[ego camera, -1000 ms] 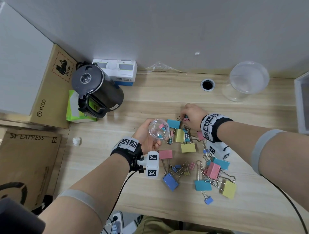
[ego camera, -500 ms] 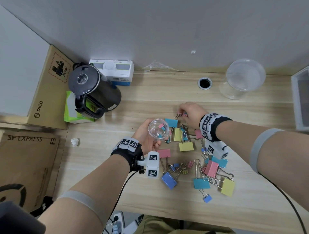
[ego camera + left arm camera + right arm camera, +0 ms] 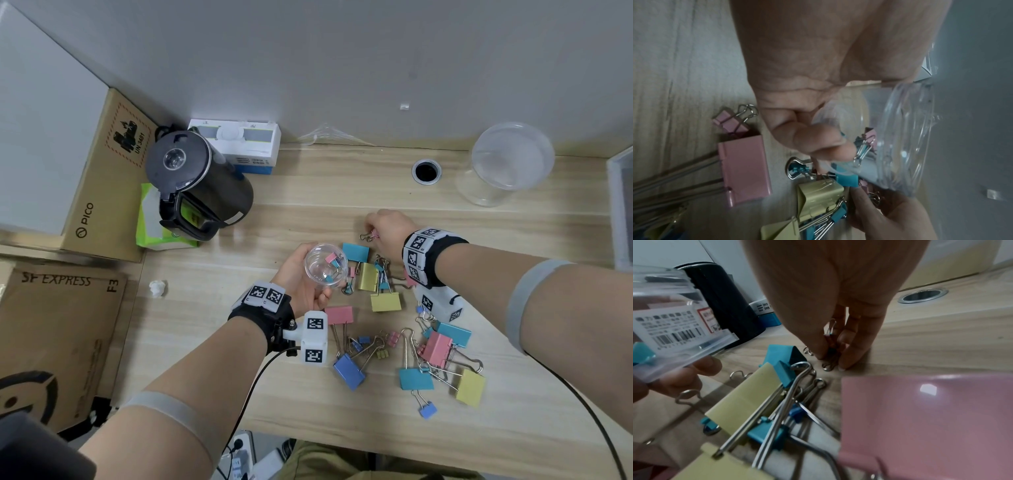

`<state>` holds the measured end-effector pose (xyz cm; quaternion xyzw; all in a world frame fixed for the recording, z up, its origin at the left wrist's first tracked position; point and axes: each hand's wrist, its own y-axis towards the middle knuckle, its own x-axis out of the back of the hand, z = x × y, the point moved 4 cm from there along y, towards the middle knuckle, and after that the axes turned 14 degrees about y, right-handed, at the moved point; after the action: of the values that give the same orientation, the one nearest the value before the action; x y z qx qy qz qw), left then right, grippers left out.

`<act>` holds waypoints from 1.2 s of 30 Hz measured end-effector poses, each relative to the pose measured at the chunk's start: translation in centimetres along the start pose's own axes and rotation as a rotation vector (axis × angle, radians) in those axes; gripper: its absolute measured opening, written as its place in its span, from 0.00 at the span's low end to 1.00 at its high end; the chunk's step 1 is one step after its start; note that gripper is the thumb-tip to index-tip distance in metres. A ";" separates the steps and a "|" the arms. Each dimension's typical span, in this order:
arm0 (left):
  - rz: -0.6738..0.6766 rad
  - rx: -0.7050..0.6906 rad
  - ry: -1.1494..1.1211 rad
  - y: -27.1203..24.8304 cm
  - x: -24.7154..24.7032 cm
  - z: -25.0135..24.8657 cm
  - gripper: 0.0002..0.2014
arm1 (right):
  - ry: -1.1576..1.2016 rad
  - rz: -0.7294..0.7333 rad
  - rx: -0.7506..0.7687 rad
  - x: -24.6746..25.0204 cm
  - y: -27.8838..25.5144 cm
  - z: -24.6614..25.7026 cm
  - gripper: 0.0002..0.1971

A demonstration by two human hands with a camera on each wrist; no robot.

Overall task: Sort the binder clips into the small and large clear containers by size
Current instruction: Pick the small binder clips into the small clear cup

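Pastel metal binder clips (image 3: 383, 329) in pink, blue, teal and yellow, large and small with wire handles, lie scattered on the pale wooden desk (image 3: 308, 192); a large clear round container (image 3: 507, 164) stands near the grey back wall, beside a grommet hole (image 3: 426, 171). A black kettle (image 3: 198, 185) sits far left. The left hand (image 3: 301, 284) curls round a small clear plastic container (image 3: 325, 265) holding a few small clips. The right hand (image 3: 387, 229) pinches a small pink clip (image 3: 371, 235) against the desk.
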<state>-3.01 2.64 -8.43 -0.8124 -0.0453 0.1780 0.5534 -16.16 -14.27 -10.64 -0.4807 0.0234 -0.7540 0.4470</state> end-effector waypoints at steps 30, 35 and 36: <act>-0.093 -0.036 -0.013 -0.7 -2.9 -0.1 0.23 | 0.884 0.089 -0.008 5.6 -5.3 4.2 0.07; -0.057 -0.062 -0.061 -0.8 -3.7 -0.2 0.24 | 0.501 0.095 0.092 5.1 -6.8 7.4 0.12; -0.056 -0.066 -0.073 -0.7 -3.7 -0.1 0.25 | 0.479 0.102 0.098 4.7 -7.0 7.8 0.12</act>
<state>-6.37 1.80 -6.88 -0.8216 -0.0941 0.1904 0.5290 -15.59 -10.30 0.12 -0.2643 0.1161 -0.8232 0.4890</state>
